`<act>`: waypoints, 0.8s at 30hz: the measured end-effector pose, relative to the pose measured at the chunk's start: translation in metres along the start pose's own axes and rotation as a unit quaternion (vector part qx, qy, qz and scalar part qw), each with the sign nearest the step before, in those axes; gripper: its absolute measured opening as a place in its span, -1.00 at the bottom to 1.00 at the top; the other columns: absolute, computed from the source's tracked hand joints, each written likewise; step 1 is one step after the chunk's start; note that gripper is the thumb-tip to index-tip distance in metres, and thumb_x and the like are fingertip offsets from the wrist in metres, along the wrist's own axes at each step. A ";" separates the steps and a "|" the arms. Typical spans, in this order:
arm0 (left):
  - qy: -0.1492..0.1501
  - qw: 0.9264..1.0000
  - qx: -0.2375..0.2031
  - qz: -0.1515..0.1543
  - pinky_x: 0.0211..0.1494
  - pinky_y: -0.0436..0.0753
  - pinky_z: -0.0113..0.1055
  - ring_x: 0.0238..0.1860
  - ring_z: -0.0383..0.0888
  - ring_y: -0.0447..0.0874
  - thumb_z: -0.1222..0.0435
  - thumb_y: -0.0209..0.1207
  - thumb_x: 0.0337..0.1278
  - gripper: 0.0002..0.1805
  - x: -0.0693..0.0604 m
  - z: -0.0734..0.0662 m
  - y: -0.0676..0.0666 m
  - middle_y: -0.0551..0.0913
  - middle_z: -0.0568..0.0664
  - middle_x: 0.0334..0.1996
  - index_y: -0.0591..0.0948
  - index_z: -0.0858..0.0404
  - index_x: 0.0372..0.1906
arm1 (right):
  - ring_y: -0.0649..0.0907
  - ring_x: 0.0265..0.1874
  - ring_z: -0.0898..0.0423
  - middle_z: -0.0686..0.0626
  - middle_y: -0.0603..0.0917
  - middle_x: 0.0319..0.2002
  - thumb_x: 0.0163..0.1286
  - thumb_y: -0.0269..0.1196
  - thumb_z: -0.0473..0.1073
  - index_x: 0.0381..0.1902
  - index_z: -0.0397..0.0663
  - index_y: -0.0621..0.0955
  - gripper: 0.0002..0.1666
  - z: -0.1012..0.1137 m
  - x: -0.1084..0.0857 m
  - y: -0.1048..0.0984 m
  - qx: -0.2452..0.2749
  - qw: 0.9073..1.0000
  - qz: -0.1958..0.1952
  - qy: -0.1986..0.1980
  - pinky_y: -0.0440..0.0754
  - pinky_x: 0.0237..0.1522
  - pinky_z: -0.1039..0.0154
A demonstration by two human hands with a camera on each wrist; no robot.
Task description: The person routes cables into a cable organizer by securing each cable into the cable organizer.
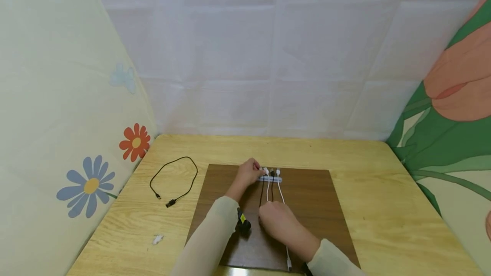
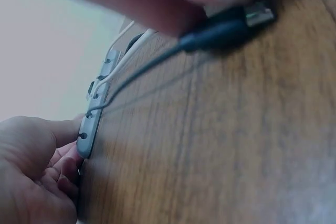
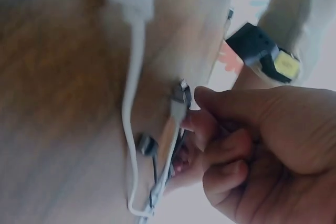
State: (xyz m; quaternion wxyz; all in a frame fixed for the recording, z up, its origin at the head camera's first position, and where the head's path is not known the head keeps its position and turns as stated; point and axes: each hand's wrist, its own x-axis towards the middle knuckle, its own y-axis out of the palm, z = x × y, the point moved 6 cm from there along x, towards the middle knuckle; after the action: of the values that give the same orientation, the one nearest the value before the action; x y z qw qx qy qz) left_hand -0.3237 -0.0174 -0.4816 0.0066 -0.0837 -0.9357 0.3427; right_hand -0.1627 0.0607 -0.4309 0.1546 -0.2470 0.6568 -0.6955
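Observation:
A grey-blue cable organizer strip [image 1: 280, 179] lies near the far edge of a brown board, with several black and white cables through its slots. My left hand [image 1: 248, 173] is at the strip's left end; in the left wrist view its thumb and fingers grip that end. Nearer the board's middle, my right hand [image 1: 280, 223] pinches a black cable close to its small metal-tipped plug [image 2: 226, 31]. In the right wrist view, a white cable's plug [image 3: 178, 109] lies beside the right fingertips, and its exact contact with them is hard to tell.
A loose black USB cable [image 1: 197, 173] curves on the wooden table left of the brown board [image 1: 310, 212]. A small white scrap [image 1: 157, 239] lies nearer. One white plug [image 1: 289, 263] reaches the board's near edge. Cloth walls [image 1: 230, 54] stand behind and at both sides.

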 end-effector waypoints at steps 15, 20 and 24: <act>0.066 0.997 -0.019 0.025 -0.09 0.61 -0.18 -0.20 -0.07 0.59 0.18 0.17 0.46 -0.72 -0.007 0.010 -0.003 0.63 0.05 -0.21 0.57 0.32 0.00 | 0.65 0.02 -0.25 -0.25 0.67 0.01 0.30 0.41 -0.15 -0.04 -0.18 0.68 -0.67 -0.084 -0.039 0.003 0.114 0.980 0.060 0.150 0.64 0.04 -0.20; 0.133 0.988 0.030 0.075 0.11 0.63 -0.05 0.00 0.10 0.60 0.26 0.20 0.40 -0.60 -0.028 0.004 -0.015 0.60 0.25 -0.03 0.50 0.51 0.12 | 0.32 0.34 -0.54 -0.44 0.34 0.40 0.29 0.43 0.09 0.39 -0.25 0.45 -0.15 -0.114 -0.062 0.009 0.114 0.967 0.125 0.190 0.40 0.18 -0.47; 0.163 0.972 0.133 0.103 0.31 0.50 0.02 0.22 0.19 0.49 0.19 0.26 0.37 -0.43 -0.050 0.003 -0.022 0.53 0.30 0.16 0.44 0.49 0.26 | 0.13 0.39 -0.64 -0.49 0.17 0.48 0.23 0.41 0.27 0.48 -0.23 0.33 0.07 -0.128 -0.075 0.013 0.140 0.959 0.141 0.201 0.27 0.18 -0.58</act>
State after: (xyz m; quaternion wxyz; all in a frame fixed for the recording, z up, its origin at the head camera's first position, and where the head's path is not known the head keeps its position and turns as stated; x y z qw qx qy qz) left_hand -0.2777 -0.0437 -0.4679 0.1350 -0.2323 -0.8543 0.4449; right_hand -0.1722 0.2068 -0.4558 0.1494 0.0172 0.5983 -0.7870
